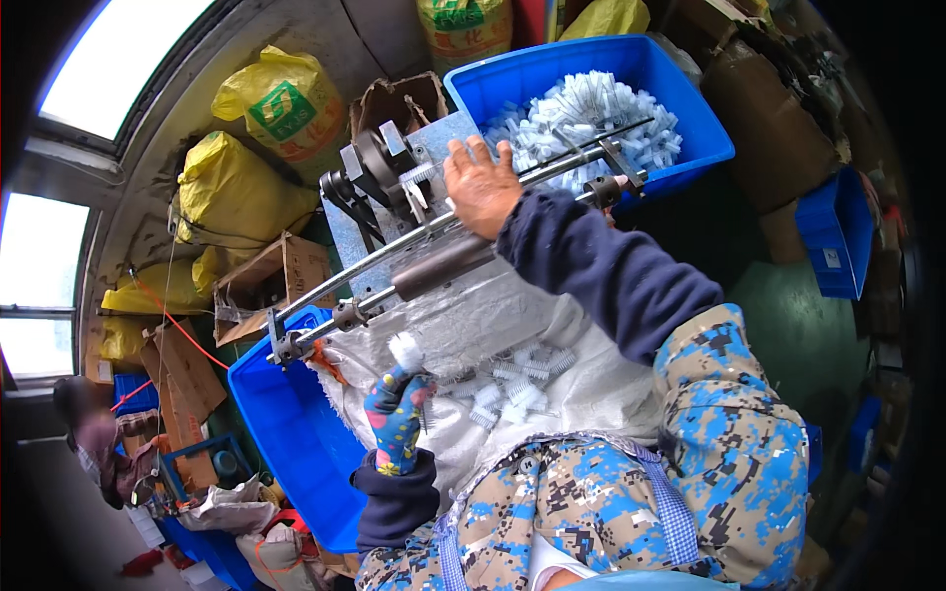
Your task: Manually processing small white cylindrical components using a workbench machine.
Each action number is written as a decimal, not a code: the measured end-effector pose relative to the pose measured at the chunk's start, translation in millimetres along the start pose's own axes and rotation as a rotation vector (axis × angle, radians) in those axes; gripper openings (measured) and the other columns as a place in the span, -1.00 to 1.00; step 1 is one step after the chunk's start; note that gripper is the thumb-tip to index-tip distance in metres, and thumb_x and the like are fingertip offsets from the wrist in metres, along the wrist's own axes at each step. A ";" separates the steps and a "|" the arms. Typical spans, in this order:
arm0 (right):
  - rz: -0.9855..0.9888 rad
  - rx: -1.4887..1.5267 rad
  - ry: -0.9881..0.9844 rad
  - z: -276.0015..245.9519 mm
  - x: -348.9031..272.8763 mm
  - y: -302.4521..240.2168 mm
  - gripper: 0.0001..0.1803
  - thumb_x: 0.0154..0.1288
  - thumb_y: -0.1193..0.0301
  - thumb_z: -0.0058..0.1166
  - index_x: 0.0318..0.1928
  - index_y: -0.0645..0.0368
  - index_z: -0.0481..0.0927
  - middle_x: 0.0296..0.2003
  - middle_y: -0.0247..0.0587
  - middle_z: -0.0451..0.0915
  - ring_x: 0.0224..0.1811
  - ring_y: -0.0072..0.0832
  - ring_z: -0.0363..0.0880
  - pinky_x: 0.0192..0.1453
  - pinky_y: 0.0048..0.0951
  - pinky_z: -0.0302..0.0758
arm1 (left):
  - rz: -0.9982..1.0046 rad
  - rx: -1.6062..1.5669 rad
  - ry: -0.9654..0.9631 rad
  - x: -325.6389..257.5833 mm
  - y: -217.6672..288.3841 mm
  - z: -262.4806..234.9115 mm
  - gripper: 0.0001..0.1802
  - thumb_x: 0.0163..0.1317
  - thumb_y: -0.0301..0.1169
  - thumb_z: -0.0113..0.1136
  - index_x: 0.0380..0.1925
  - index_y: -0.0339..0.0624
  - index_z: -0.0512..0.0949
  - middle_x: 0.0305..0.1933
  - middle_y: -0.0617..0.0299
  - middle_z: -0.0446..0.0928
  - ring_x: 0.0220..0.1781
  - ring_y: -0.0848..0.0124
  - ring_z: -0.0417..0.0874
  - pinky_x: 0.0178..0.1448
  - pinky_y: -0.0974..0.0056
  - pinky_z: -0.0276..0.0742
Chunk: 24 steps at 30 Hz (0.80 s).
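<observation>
In a glove with coloured dots, my left hand [396, 419] is closed round a small bunch of white-bristled brushes, and one round white brush head [405, 352] sticks up above the fingers. Bare and palm down, my right hand [481, 189] reaches across the metal rails of a bench machine [379, 182], its fingers stretched and apart. Left of its fingers, a small white brush [418, 174] sits at the machine's clamp. Several loose white brushes [517, 382] lie on the white woven sheet [483, 320] over my lap.
A blue bin [705, 128] heaped with white pieces stands behind the machine on the right. Another blue bin [296, 433] is at my left. Yellow sacks [232, 187] and an open cardboard box [301, 271] line the left side. Another person [94, 438] is at the far left.
</observation>
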State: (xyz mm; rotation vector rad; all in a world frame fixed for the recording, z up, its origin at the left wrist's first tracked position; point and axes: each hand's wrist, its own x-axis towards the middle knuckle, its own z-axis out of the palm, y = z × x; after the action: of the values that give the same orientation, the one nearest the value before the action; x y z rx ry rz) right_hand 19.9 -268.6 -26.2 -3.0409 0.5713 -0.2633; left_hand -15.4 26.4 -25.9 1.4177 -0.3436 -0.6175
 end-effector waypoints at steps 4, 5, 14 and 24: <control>-0.024 0.011 0.182 -19.0 9.5 30.2 -0.67 0.05 0.39 0.00 -0.11 0.16 0.47 0.14 -0.09 0.23 0.22 -0.18 0.08 0.16 0.07 0.00 | -0.005 -0.056 -0.023 5.5 7.1 7.9 -0.66 0.04 -0.62 0.10 -0.11 -0.42 0.48 -0.35 0.15 0.55 -0.37 0.44 0.57 -0.21 0.37 0.50; 0.034 -0.007 0.207 -25.7 15.8 36.6 -0.68 0.04 0.40 0.00 -0.13 0.12 0.49 0.13 -0.10 0.25 0.21 -0.20 0.09 0.15 0.05 0.00 | -0.005 -0.055 -0.023 6.9 8.8 12.3 -0.66 0.04 -0.62 0.10 -0.11 -0.42 0.48 -0.35 0.15 0.55 -0.37 0.44 0.57 -0.21 0.37 0.50; 0.091 -0.177 0.515 -28.8 31.0 117.6 -0.87 -0.04 0.40 0.09 -0.40 0.06 0.60 -0.39 -0.25 0.53 -0.16 -0.28 0.39 -0.09 -0.09 0.24 | -0.043 -0.275 0.016 10.3 5.4 -0.6 -0.59 0.05 -0.36 0.26 -0.16 -0.43 0.47 -0.38 0.09 0.55 -0.36 0.37 0.57 -0.29 0.35 0.50; -0.162 1.700 -0.045 -42.6 -110.5 -57.7 -0.82 0.17 0.50 0.03 -0.21 0.30 0.52 -0.33 -0.16 0.55 -0.24 -0.40 0.50 -0.08 -0.41 0.43 | -0.154 -0.209 -0.102 19.5 8.2 46.2 -0.70 0.03 -0.41 0.23 -0.23 -0.34 0.49 -0.36 0.17 0.55 -0.40 0.49 0.55 -0.24 0.42 0.49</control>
State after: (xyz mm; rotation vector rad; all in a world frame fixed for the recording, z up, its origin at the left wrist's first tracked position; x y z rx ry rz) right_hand -68.3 -174.8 2.0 -1.4116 -0.0291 -0.3841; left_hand -24.6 -22.1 -14.0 1.2214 -0.2438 -0.8296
